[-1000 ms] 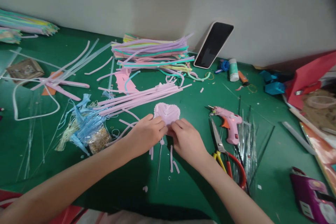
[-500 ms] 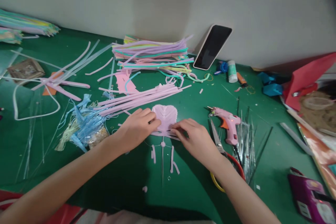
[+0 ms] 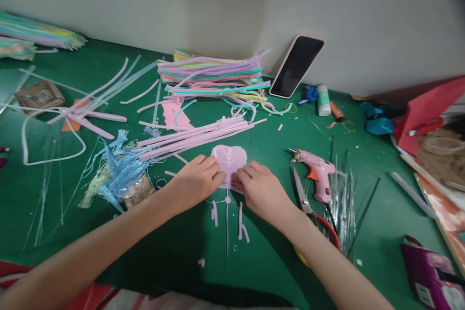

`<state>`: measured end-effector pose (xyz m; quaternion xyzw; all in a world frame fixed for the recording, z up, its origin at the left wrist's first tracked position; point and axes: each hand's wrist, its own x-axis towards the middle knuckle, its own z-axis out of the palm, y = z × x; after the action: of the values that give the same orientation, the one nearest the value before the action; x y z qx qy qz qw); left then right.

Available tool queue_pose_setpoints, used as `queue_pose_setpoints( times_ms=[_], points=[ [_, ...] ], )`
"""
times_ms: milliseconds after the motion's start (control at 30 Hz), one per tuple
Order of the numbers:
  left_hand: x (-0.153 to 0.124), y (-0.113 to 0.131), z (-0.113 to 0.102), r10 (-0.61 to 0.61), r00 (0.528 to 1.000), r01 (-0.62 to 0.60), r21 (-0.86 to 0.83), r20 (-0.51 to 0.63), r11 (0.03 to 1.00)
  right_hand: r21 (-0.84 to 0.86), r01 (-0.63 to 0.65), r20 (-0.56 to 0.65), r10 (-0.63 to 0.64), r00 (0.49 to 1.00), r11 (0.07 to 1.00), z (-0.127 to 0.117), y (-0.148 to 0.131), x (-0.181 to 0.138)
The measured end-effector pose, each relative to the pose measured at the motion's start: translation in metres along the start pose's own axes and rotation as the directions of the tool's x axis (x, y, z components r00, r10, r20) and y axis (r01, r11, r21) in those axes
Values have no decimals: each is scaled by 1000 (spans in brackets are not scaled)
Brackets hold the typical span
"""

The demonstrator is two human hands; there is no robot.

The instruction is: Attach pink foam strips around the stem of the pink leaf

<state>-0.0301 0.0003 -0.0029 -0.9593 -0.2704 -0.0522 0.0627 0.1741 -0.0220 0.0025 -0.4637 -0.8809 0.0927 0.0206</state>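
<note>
A pale lilac heart-shaped piece (image 3: 229,159) made of pipe cleaners lies flat on the green table, point toward me. My left hand (image 3: 199,177) pinches its lower left edge, while my right hand (image 3: 258,186) grips the lower right edge with bent fingers. The fingers hide part of the heart's lower sides. Below it a thin stem carries a small lilac bead (image 3: 227,200), flanked by short lilac pipe cleaner pieces (image 3: 240,220). Just beyond my left hand rests a bunch of long lilac pipe cleaners (image 3: 196,138).
Scissors (image 3: 301,191) and a pink glue gun (image 3: 321,174) lie right of my right hand, by thin wires (image 3: 343,203). A phone (image 3: 298,65) leans on the wall beside bundled pipe cleaners (image 3: 214,70). Blue tassels (image 3: 121,167) lie left; a purple device (image 3: 430,271) sits front right.
My right hand has drawn in slightly toward the heart, its fingers closing more on the lower right edge. The left hand stays at the left edge. The view has shifted slightly.
</note>
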Motion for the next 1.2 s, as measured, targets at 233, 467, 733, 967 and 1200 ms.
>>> queue_pose_setpoints(
  times_ms=[233,467,733,967,1200],
  points=[
    [-2,-5,3,184,982,-183,-54,29,982,-60,17,28,-15,999,998,2,-2,2],
    [-5,-13,-8,101,995,-101,-88,-10,991,88,7,79,-14,997,996,-5,5,-1],
    [-14,7,3,-147,979,94,-323,-143,942,185,-35,90,19,996,982,-8,3,-5],
    [-26,49,2,-238,959,212,-168,-151,963,121,26,-254,6,967,992,8,-5,-23],
    [-29,74,6,-392,920,386,-170,2,907,-20,-19,-253,13,967,1000,29,-22,-51]
  ],
)
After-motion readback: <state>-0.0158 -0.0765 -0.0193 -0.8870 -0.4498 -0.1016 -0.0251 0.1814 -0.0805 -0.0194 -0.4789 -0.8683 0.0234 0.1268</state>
